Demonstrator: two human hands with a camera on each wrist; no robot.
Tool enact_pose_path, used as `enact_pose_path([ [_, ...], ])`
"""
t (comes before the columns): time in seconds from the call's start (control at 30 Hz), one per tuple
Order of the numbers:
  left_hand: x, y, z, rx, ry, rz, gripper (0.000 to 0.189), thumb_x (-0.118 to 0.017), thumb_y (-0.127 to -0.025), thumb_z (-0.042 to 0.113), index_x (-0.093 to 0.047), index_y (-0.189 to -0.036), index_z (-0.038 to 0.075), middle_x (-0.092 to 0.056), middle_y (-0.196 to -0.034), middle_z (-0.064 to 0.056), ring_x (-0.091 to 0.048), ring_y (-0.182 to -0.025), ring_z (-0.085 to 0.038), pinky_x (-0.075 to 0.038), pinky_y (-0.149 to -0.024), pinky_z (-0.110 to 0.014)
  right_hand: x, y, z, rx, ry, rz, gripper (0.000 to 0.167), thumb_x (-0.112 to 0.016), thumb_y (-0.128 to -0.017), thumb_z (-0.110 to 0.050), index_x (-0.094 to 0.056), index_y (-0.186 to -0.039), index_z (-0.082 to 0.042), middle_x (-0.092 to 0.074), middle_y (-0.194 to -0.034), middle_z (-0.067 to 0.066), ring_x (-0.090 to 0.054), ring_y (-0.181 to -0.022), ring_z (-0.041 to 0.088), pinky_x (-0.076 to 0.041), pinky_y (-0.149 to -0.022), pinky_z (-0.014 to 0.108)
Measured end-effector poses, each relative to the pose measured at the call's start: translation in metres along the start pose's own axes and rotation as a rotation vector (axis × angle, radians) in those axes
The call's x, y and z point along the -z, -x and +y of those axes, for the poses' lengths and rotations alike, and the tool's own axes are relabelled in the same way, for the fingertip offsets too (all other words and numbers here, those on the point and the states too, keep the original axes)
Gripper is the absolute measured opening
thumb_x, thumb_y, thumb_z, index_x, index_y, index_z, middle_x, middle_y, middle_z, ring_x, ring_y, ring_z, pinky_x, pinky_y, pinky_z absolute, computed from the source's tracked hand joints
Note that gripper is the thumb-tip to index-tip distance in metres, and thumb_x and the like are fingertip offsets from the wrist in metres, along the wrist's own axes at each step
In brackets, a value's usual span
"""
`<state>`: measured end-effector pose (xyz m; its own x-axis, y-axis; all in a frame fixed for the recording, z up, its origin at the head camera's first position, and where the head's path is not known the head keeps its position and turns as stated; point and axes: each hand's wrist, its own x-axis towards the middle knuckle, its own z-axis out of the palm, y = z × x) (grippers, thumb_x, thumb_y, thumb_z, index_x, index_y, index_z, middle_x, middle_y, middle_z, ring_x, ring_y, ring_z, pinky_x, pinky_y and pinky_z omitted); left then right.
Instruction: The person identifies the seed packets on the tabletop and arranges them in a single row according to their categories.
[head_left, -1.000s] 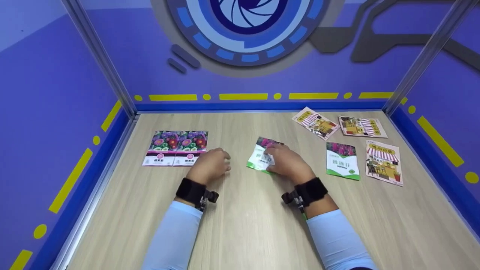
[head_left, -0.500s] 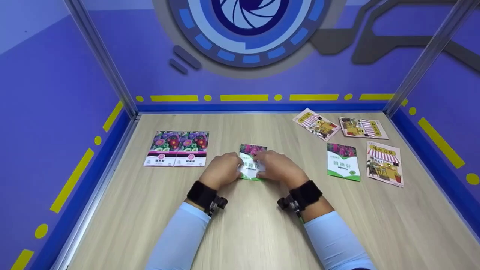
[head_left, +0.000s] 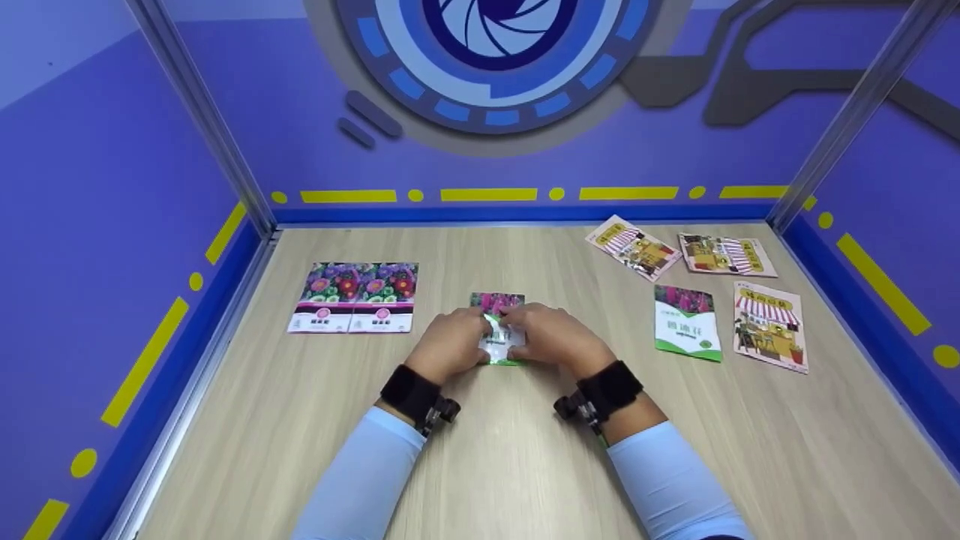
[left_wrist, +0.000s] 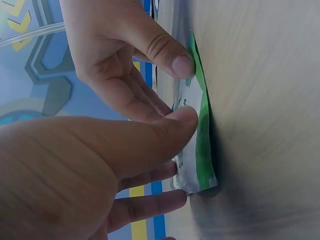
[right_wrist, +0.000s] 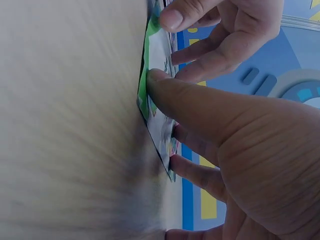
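Both hands hold a small green-and-white flower seed packet (head_left: pixel 499 341) at the middle of the table, its pink flower picture at the far end. My left hand (head_left: pixel 448 341) grips its left side, thumb (left_wrist: pixel 180 122) on the printed face near the green edge and fingers along the side. On the right side my right hand (head_left: pixel 559 334) does likewise, its thumb (right_wrist: pixel 162 85) near the green edge. In the left wrist view, shadow lies beside the packet's green edge (left_wrist: pixel 204 150). The fingers cover part of the print.
Two daisy-pictured packets (head_left: pixel 321 298) lie side by side at the left. A matching green-and-white packet (head_left: pixel 686 322) lies right, beside a striped-awning packet (head_left: pixel 770 326). Two more awning packets (head_left: pixel 634 247) lie at the back right. Purple walls (head_left: pixel 225 90) enclose the table's back and sides.
The right hand has brought the green-and-white packet leftward and nearer, and the packet has straightened. The left hand has moved right from beside the daisy packets and taken hold of its left side.
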<state>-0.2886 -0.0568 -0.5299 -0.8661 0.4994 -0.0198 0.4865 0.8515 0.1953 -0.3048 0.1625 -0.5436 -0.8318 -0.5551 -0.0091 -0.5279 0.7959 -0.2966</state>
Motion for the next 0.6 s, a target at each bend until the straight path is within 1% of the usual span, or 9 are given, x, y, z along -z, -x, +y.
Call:
enact_pose_path([
  [0.17, -0.005, -0.003, 0.001, 0.022, -0.021, 0.008, 0.033, -0.089, -0.095, 0.038, -0.083, -0.117, 0.015, -0.075, -0.12, -0.006, -0.073, -0.11, -0.027, -0.06, -0.095, -0.056, 0.002, 0.001, 0.002, 0.002, -0.028, -0.008, 0.051, -0.09, -0.094, -0.035, -0.077, -0.139, -0.015, -0.058, -0.166, 0.01, -0.057, -0.152, 0.036, -0.051, -0.123, 0.053],
  [0.27, -0.006, -0.004, 0.0, 0.036, -0.039, 0.017, 0.034, -0.09, -0.094, 0.037, -0.083, -0.119, 0.015, -0.075, -0.121, -0.006, -0.072, -0.112, -0.029, -0.059, -0.097, -0.056, 0.004, 0.001, 0.004, -0.001, -0.028, -0.01, 0.049, -0.091, -0.093, -0.033, -0.078, -0.137, -0.016, -0.054, -0.17, 0.013, -0.052, -0.156, 0.038, -0.049, -0.125, 0.053],
  [0.33, -0.007, -0.004, -0.001, 0.047, -0.054, 0.029, 0.034, -0.091, -0.093, 0.035, -0.083, -0.119, 0.014, -0.076, -0.122, -0.007, -0.072, -0.113, -0.03, -0.059, -0.097, -0.056, 0.006, 0.001, 0.005, -0.004, -0.029, -0.014, 0.048, -0.091, -0.093, -0.032, -0.079, -0.136, -0.014, -0.055, -0.169, 0.014, -0.052, -0.156, 0.038, -0.048, -0.126, 0.052],
  [0.47, -0.007, -0.004, -0.006, 0.066, -0.082, 0.075, 0.029, -0.092, -0.09, 0.029, -0.083, -0.113, 0.013, -0.077, -0.119, -0.007, -0.073, -0.11, -0.03, -0.059, -0.093, -0.053, 0.01, 0.002, 0.009, 0.002, -0.043, -0.032, 0.047, -0.089, -0.094, -0.028, -0.078, -0.136, -0.01, -0.061, -0.161, 0.017, -0.057, -0.152, 0.037, -0.049, -0.126, 0.051],
  [0.6, -0.008, -0.004, -0.014, 0.074, -0.096, 0.131, 0.011, -0.087, -0.091, 0.015, -0.083, -0.1, 0.012, -0.08, -0.106, -0.009, -0.074, -0.103, -0.032, -0.059, -0.088, -0.053, 0.012, 0.004, 0.012, 0.006, -0.069, -0.042, 0.047, -0.089, -0.095, -0.027, -0.077, -0.136, -0.009, -0.067, -0.154, 0.016, -0.061, -0.148, 0.035, -0.049, -0.125, 0.051],
])
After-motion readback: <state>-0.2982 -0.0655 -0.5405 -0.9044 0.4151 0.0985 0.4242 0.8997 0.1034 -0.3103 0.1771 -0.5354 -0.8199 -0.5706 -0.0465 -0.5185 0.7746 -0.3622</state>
